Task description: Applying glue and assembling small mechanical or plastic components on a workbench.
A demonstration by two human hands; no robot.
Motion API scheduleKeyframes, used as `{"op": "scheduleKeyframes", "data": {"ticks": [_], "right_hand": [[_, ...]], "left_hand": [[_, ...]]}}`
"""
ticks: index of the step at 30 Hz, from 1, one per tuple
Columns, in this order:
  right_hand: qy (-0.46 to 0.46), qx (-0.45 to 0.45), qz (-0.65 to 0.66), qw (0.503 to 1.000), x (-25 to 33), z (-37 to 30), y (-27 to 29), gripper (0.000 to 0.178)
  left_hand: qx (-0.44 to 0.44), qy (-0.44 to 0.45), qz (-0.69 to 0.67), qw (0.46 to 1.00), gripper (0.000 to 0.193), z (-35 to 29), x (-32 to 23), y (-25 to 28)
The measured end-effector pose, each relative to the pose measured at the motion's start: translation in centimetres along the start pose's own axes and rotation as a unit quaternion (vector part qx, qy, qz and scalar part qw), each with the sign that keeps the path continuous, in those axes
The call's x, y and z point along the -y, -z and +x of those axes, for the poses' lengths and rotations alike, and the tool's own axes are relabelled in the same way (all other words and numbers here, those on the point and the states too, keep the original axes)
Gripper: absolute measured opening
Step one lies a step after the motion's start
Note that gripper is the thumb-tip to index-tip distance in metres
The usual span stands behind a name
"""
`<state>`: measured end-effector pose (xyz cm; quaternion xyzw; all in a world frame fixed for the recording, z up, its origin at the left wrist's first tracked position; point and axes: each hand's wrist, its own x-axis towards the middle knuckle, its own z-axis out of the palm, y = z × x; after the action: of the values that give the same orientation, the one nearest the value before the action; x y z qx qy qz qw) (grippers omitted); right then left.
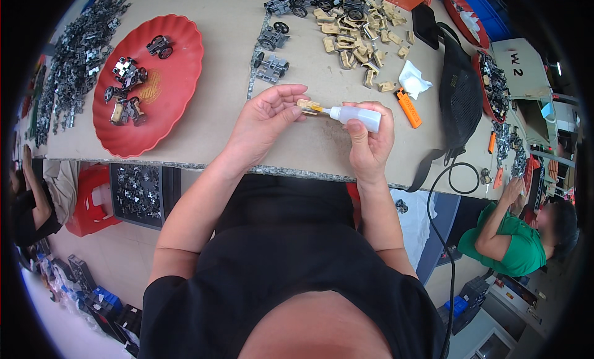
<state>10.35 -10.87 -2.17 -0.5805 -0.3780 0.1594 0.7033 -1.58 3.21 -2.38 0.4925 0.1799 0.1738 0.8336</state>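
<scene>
Between the fingertips of my left hand [269,114] is a small tan plastic toy car body [307,105]. My right hand [373,136] grips a small white squeeze bottle [359,116], its narrow nozzle pointing left and meeting the tan part. Whether any liquid comes out is too small to tell. Just beyond my hands stands a grey toy car chassis [271,68] with black wheels. A heap of loose tan car bodies [352,40] lies farther back. Right of my right hand are an orange lighter [408,108] and a crumpled white tissue [413,79].
A red scalloped plate [179,105] with several toy cars sits at the left, beside a pile of grey parts [74,68]. At the right lie a black bag [459,90], a phone [425,26] and a black cable [442,232]. A person in green [513,241] works at far right.
</scene>
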Motion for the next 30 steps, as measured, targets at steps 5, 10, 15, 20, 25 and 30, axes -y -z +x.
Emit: {"op": "scheduleKeyframes", "data": {"ticks": [5,10,15,20,25,30], "right_hand": [[0.013,0.005,-0.009,1.000,-0.01,0.17,-0.07,0.026],[0.031,0.009,-0.040,0.999,-0.13,0.11,0.15,0.025],[0.029,-0.001,-0.039,0.999,-0.16,0.15,0.01,0.026],[0.036,-0.003,-0.043,0.998,-0.17,0.15,-0.01,0.027],[0.057,-0.002,-0.064,0.996,-0.27,0.14,0.00,0.027],[0.057,-0.011,-0.061,0.996,-0.31,0.28,-0.15,0.027]], "left_hand": [[-0.002,-0.003,0.006,1.000,0.031,-0.01,-0.02,-0.03],[-0.004,0.000,0.005,1.000,0.031,-0.01,-0.03,-0.04],[-0.002,0.000,0.014,1.000,0.031,0.01,0.05,-0.01],[-0.003,0.001,0.009,1.000,0.031,0.00,0.01,-0.05],[0.000,0.001,0.008,1.000,0.031,0.00,-0.02,-0.02],[-0.001,0.003,0.008,1.000,0.031,-0.03,-0.10,-0.06]]}}
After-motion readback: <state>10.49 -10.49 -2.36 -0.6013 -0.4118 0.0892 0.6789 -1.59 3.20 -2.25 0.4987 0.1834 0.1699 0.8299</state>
